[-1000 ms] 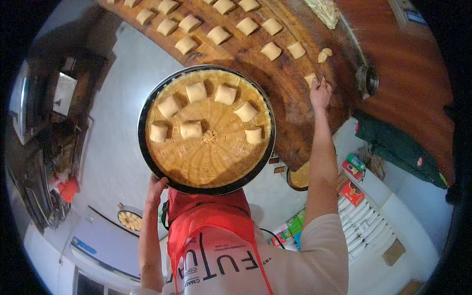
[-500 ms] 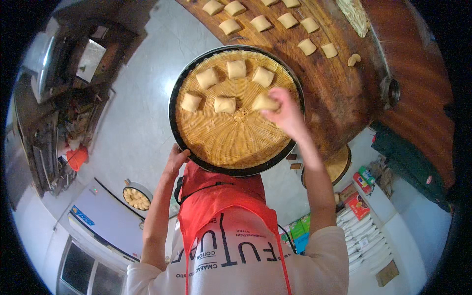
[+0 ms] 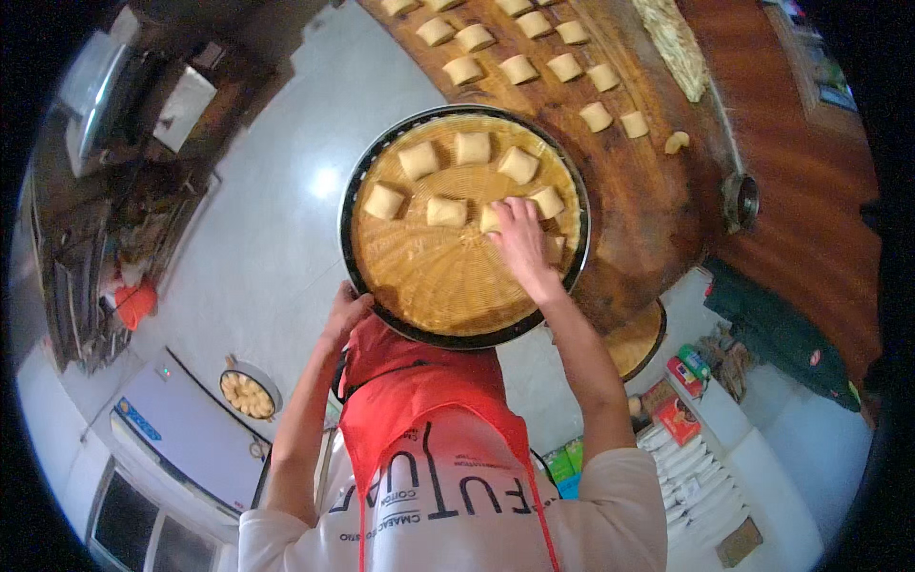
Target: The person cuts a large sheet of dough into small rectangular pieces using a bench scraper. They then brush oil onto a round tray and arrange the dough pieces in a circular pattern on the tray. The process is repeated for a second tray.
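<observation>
A round woven tray [image 3: 410, 276] with a dark rim lies in front of me, its far right side over the wooden table. My left hand [image 3: 350, 310] is closed on the tray's near left rim. Above the middle of the tray, my right hand [image 3: 522, 238] has its fingers around a pale dough piece [image 3: 491, 218], partly hidden by them. Several similar cut dough pieces [image 3: 417, 160] sit spaced in an arc along the far half. Another dough piece [image 3: 546, 202] shows just beyond my right hand, and one beside my wrist is partly covered.
Several more dough pieces stand in rows on the wooden table [image 3: 658, 181] at the far right, near a small dough scrap [image 3: 677, 142]. A bowl of dough-coloured pieces [image 3: 248, 393] is at the lower left. Another round tray [image 3: 634, 348] sits below the table's near edge.
My right hand has moved the dough piece left and nearer, toward the tray's middle. Dough pieces at the tray's right side now show. The tray has shifted slightly in view.
</observation>
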